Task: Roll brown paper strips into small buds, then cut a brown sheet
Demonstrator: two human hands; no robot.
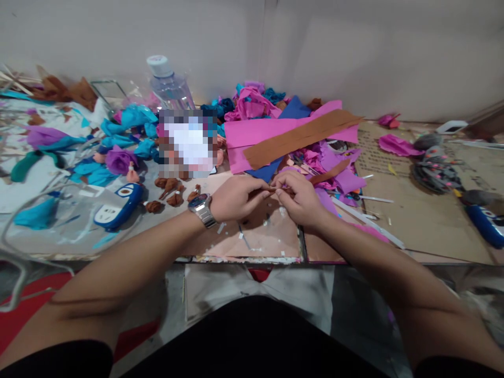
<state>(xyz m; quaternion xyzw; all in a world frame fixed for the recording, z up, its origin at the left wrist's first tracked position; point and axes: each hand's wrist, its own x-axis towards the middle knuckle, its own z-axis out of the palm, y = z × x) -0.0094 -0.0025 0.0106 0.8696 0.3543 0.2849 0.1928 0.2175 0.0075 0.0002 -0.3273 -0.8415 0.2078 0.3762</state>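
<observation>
My left hand point(236, 198), with a metal watch point(202, 209) on the wrist, and my right hand point(300, 197) meet over a pinkish board point(252, 239) at the table's middle. Both pinch a narrow brown paper strip point(328, 174) that trails off to the right from my right fingers. The fingers of both hands are closed on it, fingertips almost touching. Several small rolled brown paper buds point(170, 190) lie just left of my left hand.
Long brown and pink paper sheets point(299, 135) lie behind the hands, with crumpled pink scraps point(252, 102). Blue and purple paper flowers point(118, 157) and a water bottle point(169, 84) sit at the left. Blue-white glue guns point(116, 207) point(486, 224) lie at both sides. Cardboard point(417, 210) covers the right.
</observation>
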